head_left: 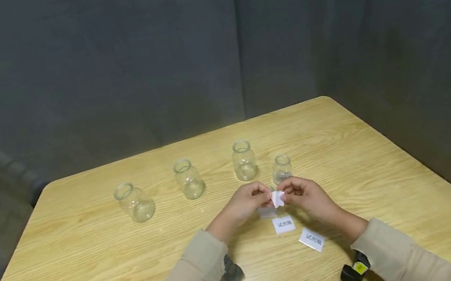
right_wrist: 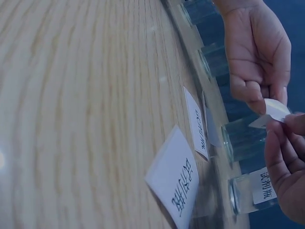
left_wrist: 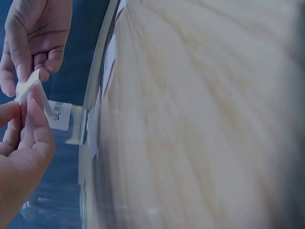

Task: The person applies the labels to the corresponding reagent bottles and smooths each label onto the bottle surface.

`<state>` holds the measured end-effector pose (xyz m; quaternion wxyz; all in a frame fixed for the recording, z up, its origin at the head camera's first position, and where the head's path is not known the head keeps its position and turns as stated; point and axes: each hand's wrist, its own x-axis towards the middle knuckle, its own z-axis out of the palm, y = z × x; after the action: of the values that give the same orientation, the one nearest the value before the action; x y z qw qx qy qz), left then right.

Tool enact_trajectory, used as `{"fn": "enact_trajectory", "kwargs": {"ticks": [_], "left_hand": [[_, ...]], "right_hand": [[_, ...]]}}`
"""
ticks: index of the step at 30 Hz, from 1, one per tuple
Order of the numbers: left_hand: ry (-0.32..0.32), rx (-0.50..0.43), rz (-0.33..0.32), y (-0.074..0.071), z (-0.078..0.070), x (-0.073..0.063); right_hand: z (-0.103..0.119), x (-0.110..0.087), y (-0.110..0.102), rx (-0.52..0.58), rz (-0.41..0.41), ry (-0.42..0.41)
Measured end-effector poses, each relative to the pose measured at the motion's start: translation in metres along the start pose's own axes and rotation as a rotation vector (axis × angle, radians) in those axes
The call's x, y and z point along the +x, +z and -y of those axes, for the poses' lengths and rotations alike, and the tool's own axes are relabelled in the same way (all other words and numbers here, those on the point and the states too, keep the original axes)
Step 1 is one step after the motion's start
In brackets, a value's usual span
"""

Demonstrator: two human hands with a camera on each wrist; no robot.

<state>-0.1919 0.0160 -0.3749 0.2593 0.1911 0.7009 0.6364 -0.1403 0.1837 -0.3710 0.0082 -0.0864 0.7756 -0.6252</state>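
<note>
Both hands meet over the table and pinch one small white label (head_left: 278, 198), which is bent, with a flap standing out. My left hand (head_left: 247, 204) holds its left side between thumb and fingertips. From the other side, the thumb and fingers of my right hand (head_left: 307, 197) grip it. Just behind the hands stands a small glass jar (head_left: 281, 165); the right wrist view shows a label with dark writing (right_wrist: 263, 186) on its side. Below the hands lie a printed label (head_left: 283, 224) and a second printed label (head_left: 312, 240). Another white piece (head_left: 267, 212) is partly hidden by the left hand.
Three larger clear glass jars stand in a row to the left: a near-left jar (head_left: 135, 203), a middle jar (head_left: 189, 180) and a back jar (head_left: 244, 161). They share the wooden table (head_left: 94, 257) with the labels. Dark curtains (head_left: 131, 67) hang behind.
</note>
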Motion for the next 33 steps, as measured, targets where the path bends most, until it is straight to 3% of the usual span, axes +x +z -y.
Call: {"fn": "enact_trajectory", "kwargs": {"ticks": [7, 17, 23, 33], "left_hand": [[-0.018, -0.038, -0.009, -0.007, 0.001, -0.004], [-0.042, -0.04, -0.062, -0.016, 0.002, -0.009], [-0.058, -0.019, -0.046, -0.022, 0.002, -0.011], [-0.062, 0.053, -0.045, -0.033, 0.0, -0.015]], "right_hand": [[0.005, -0.002, -0.004, -0.073, 0.049, 0.019], [0.001, -0.001, -0.007, -0.034, 0.186, -0.003], [-0.002, 0.002, -0.005, -0.107, 0.115, -0.03], [0.001, 0.005, -0.004, -0.097, 0.053, -0.089]]}}
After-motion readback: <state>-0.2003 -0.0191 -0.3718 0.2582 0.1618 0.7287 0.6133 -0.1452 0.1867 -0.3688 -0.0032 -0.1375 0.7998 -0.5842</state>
